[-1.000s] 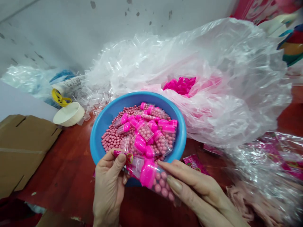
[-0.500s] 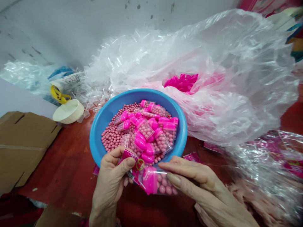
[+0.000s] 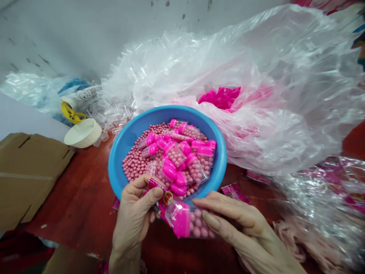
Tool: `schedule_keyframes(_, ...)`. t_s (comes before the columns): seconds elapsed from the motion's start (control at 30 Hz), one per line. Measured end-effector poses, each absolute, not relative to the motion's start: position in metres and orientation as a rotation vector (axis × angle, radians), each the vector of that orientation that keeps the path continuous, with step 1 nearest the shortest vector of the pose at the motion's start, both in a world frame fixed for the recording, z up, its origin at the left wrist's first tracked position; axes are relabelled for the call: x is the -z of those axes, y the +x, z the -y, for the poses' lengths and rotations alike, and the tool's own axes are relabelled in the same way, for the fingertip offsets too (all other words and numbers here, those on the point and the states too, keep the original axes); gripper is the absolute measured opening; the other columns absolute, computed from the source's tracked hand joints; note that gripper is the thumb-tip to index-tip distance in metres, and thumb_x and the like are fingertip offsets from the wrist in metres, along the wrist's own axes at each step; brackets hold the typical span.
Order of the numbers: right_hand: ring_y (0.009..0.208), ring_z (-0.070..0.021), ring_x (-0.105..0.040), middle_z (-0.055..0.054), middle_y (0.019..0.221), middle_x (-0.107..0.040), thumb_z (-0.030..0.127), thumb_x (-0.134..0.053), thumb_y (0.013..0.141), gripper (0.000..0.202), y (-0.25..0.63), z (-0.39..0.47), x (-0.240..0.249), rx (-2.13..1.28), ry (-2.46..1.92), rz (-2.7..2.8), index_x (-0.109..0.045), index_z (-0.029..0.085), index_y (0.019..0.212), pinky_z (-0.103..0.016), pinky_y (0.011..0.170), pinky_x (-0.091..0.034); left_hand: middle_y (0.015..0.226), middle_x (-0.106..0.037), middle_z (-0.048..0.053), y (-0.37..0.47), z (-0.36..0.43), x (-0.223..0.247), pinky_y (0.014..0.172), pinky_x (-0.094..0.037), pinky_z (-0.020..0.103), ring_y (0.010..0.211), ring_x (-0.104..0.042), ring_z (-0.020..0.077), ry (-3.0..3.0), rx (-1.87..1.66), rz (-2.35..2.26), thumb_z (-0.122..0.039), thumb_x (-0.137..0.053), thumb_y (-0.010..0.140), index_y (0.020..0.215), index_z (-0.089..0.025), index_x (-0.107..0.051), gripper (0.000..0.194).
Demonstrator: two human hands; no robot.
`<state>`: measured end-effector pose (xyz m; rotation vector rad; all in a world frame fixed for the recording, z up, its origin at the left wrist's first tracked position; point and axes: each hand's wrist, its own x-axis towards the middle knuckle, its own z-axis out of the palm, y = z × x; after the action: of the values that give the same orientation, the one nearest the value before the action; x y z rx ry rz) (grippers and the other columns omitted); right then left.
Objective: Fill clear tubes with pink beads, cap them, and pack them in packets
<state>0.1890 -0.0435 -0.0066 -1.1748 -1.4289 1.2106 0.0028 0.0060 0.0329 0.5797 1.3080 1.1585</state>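
My left hand [image 3: 132, 213] pinches a printed pink plastic packet [image 3: 163, 201] between thumb and fingers, just over the near rim of a blue basin [image 3: 113, 167]. Against the packet's clear end is the pink cap of a small clear container [image 3: 199, 223] filled with pink balls; the cap looks to be inside the packet's mouth. My right hand [image 3: 242, 224] grips that container's other end between thumb and fingers. Inside the basin lie loose pink balls [image 3: 133, 163] and several similar filled containers [image 3: 173, 154] with bright pink caps.
Behind the basin spread clear plastic bags [image 3: 285, 76], one holding pink caps [image 3: 221, 98]. Clear empty tubes [image 3: 114, 114], a white dish [image 3: 83, 133] and yellow tape [image 3: 72, 113] sit back left. Cardboard [image 3: 31, 175] lies left, printed packets [image 3: 235, 191] right, on the red table [image 3: 82, 190].
The container and packet have shifted very slightly down and right in view, along with my right hand. Both hands keep the same hold.
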Motion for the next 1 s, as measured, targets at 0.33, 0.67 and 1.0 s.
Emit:
schedule_keyframes(0.33, 0.085, -0.0109, -0.069, 0.006, 0.093, -0.074, 0.018, -0.066, 0.082, 0.031, 0.188, 0.046, 0.010, -1.048, -1.214, 1.434, -0.070, 0.037, 0.106, -0.016, 0.077, -0.055, 0.039, -0.057, -0.005, -0.002, -0.003, -0.025, 0.026, -0.037, 0.010, 0.027, -0.043, 0.0031, 0.648, -1.139, -1.257, -0.028, -0.089, 0.047, 0.055, -0.014, -0.067, 0.027)
schedule_keyframes(0.67, 0.081, -0.0091, -0.069, 0.008, 0.094, -0.074, 0.014, -0.064, 0.083, 0.034, 0.183, 0.047, 0.006, -0.982, -1.195, 1.333, -0.069, 0.039, 0.105, -0.011, 0.071, -0.054, 0.043, -0.062, -0.004, -0.006, 0.000, -0.022, 0.027, -0.040, 0.011, 0.028, -0.048, 0.0045, 0.684, -1.162, -1.252, -0.027, -0.088, 0.050, 0.058, -0.016, -0.069, 0.023)
schedule_keyframes(1.0, 0.081, -0.0145, -0.069, 0.002, 0.101, -0.070, 0.017, -0.060, 0.086, 0.048, 0.166, 0.072, 0.020, -0.510, -1.397, 1.232, -0.055, 0.038, 0.129, -0.021, 0.071, -0.057, 0.042, -0.059, -0.006, -0.001, -0.004, -0.024, 0.027, -0.040, 0.010, 0.027, -0.047, 0.0039, 0.648, -1.272, -1.309, -0.031, -0.089, 0.049, 0.058, -0.015, -0.068, 0.028)
